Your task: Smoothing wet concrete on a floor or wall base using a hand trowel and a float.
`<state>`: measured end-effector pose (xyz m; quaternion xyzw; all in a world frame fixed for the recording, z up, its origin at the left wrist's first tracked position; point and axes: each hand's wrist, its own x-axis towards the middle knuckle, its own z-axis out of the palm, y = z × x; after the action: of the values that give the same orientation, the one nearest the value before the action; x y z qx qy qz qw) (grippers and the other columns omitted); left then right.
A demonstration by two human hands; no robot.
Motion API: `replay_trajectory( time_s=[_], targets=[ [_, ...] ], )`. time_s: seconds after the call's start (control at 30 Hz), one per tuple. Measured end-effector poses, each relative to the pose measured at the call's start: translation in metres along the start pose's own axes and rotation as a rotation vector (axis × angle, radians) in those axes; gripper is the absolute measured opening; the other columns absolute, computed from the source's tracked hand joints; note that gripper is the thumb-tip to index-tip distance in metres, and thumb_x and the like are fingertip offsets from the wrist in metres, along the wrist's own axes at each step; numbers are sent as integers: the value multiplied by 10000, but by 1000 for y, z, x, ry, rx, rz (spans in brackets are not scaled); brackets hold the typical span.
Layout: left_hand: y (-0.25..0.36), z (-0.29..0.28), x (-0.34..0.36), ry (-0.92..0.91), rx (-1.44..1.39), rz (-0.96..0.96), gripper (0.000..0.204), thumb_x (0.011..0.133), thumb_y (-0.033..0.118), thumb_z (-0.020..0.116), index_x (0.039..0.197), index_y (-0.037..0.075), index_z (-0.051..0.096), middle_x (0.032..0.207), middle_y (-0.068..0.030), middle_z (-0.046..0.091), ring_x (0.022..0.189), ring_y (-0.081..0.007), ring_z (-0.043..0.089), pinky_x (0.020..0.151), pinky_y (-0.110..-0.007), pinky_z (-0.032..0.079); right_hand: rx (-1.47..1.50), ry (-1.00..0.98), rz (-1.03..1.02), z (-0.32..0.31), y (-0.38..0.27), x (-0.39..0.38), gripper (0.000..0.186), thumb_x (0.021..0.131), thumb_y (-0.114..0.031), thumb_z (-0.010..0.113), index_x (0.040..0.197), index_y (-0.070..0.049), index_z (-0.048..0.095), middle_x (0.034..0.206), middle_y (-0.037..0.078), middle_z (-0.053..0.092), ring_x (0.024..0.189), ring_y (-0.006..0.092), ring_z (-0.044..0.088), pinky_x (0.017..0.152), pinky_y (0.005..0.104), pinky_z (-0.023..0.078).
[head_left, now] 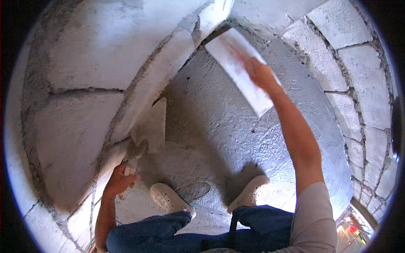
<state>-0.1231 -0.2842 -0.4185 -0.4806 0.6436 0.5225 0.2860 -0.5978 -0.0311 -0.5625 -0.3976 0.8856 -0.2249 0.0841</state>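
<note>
Head view: white rectangular float (240, 80) sat upper centre, right of the midline, over the grey floor (198, 105). Its long axis ran slantwise, upper left to lower right; the upper-left end was just beside the pale blocks (158, 69), contact unclear. Couldn't tell if its face lay flat or was slightly lifted. Right hand (259, 74) was on it, at the right long edge, apparently closed in a grip; fingers blurred, handle not visible. Right hand was clearly the nearer one; from the left hand (118, 180), the float lay well off toward the upper right. Left hand, lower left, was closed round a small tool (132, 165) with a pale handle, type unclear. Pale clogs (171, 198) were at lower centre, more blocks (363, 80) along the right. No brand, label or writing readable; colourful items (353, 230) lower right too blurred.
</note>
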Motion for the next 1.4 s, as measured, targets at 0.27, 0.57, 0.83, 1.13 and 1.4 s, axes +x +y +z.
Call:
replay_trajectory(
  time_s=[0.27,0.57,0.83,1.13,1.4],
  targets=[
    [18,-4,-5,0,-77,107,313,772,80,675,1067,38,578,783,-29,603,612,-105,553,520,-283,477,-52,-810,-270,50,-157,-108,381,971,-274,361,1312,-151,478,908,214,655,837,369,652,741,500,512],
    [-5,-9,-6,-1,-107,125,337,757,79,683,1070,24,569,770,-34,591,596,-97,545,515,-283,477,-74,-96,103,-19,29,10,344,918,-283,467,1201,-93,509,921,243,637,789,425,631,661,512,500],
    [25,-4,-3,23,-28,59,337,742,70,676,1058,20,572,781,-37,592,610,-108,554,521,-287,481,61,-530,-110,35,-79,-73,338,895,-255,486,1179,-72,493,884,233,638,808,407,625,719,515,494],
    [27,-1,-11,50,-87,117,309,755,42,649,1054,16,573,754,-41,585,568,-101,519,489,-275,445,-34,-309,74,20,-30,-52,293,911,-262,494,1126,-63,506,878,235,618,659,397,616,583,475,492],
    [37,-9,-17,56,-14,122,300,765,62,644,1052,13,573,753,-45,581,570,-99,520,486,-272,451,-48,-535,-278,22,-50,-106,489,886,-278,509,1356,-192,399,823,174,663,710,346,650,627,472,515]
  ],
)
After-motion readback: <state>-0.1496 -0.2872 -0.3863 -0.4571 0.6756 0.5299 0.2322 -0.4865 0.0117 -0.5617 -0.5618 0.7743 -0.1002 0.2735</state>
